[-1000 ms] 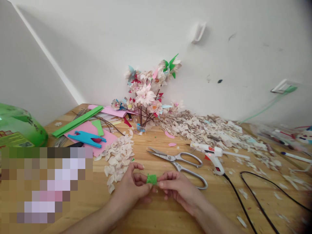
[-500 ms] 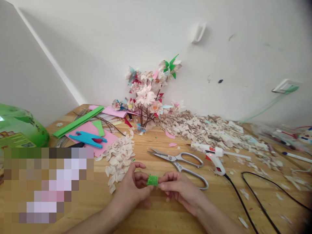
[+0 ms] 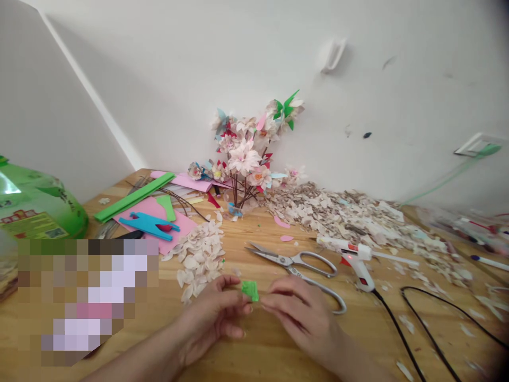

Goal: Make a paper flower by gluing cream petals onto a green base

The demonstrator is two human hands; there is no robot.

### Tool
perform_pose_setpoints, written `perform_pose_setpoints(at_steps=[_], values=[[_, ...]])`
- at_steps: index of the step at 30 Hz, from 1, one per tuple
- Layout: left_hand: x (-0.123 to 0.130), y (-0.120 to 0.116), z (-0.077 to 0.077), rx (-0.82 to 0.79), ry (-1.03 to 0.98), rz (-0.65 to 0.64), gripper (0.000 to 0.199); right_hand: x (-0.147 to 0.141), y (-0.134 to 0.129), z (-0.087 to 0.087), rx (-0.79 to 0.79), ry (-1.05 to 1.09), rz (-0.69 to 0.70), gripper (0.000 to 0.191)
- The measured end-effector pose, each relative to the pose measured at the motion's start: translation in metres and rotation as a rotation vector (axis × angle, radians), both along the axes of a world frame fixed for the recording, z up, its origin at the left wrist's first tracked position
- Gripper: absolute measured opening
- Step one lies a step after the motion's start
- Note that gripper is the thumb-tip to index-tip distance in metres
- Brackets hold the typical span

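A small green fringed piece (image 3: 250, 291) is between my two hands, low in the middle of the view. My left hand (image 3: 214, 315) pinches its left side with thumb and finger, the other fingers curled below. My right hand (image 3: 302, 313) has its fingertips pressed together at the piece's right edge; what they grip there is too small to make out. Silver scissors (image 3: 294, 261) lie just beyond my right hand, blades pointing left. Pale petals (image 3: 202, 254) are piled beyond my left hand.
A white glue gun (image 3: 360, 265) with a black cord lies at right. Behind are paper-like flowers (image 3: 244, 156) in a small cup and a heap of pale scraps (image 3: 338, 212). Coloured sheets (image 3: 185, 228), a blue piece (image 3: 149, 225) and a green bottle (image 3: 43, 201) are at left.
The view has shifted slightly, moving the scene right and a little down. The green piece has turned, and my left hand's fingers have spread more below it.
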State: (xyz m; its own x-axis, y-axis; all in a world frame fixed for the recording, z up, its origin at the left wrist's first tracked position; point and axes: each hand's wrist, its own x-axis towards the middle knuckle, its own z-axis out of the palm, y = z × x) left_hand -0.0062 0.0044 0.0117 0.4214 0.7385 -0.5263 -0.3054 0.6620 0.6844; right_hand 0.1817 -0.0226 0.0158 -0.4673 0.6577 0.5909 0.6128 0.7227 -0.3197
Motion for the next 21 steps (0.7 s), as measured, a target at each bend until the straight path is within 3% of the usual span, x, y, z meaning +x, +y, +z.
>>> perform_pose_setpoints(at_steps=[5, 11, 21], values=[[0.0, -0.002, -0.002, -0.013, -0.028, -0.011, 0.032, -0.005, 0.0, 0.006, 0.109, -0.101, 0.022, 0.028], [-0.001, -0.002, -0.003, -0.022, -0.039, -0.028, 0.03, -0.01, 0.003, 0.008, 0.207, -0.024, 0.046, 0.019], [0.0, -0.003, -0.004, -0.01, -0.11, -0.071, 0.024, -0.011, 0.002, 0.008, 0.232, 0.004, 0.105, 0.017]])
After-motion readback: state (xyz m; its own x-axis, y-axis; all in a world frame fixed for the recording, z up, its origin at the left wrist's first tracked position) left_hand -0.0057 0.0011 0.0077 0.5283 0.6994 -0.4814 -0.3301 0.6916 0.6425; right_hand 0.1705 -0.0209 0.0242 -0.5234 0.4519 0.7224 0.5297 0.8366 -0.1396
